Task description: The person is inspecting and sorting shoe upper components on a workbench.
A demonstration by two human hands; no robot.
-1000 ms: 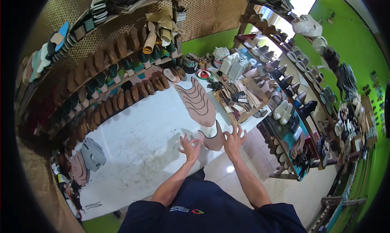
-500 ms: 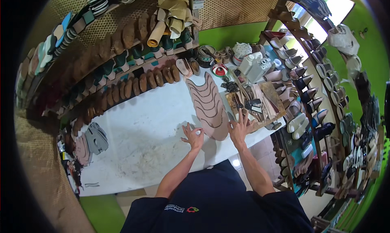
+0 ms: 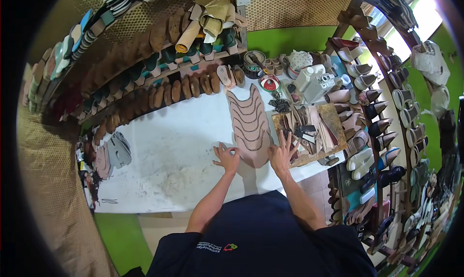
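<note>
Pink leather shoe upper pieces [image 3: 250,115], U-shaped with dark edges, lie overlapped in a row running away from me on the white-topped table [image 3: 179,141]. My left hand [image 3: 226,158] is at the left edge of the nearest piece [image 3: 254,157]. Its thumb and forefinger are pinched together at that edge, the other fingers fanned out. Across from it, my right hand [image 3: 280,156] pinches at the right edge in the same way, with its remaining fingers raised. The fingertips hide the exact grip on the leather.
Right of the row sits a worn board [image 3: 336,122] with leather strips and tools. Behind it stand a can [image 3: 253,69], a red-and-green round tin [image 3: 269,83] and white bottles [image 3: 314,81]. Brown shoe lasts [image 3: 186,88] line the back; grey pieces [image 3: 119,150] lie left. Shoe racks [image 3: 372,98] flank the right.
The whole view has shifted a little, with the table's contents now slightly further right. Both hands stay pinched beside the near end of the row of leather pieces.
</note>
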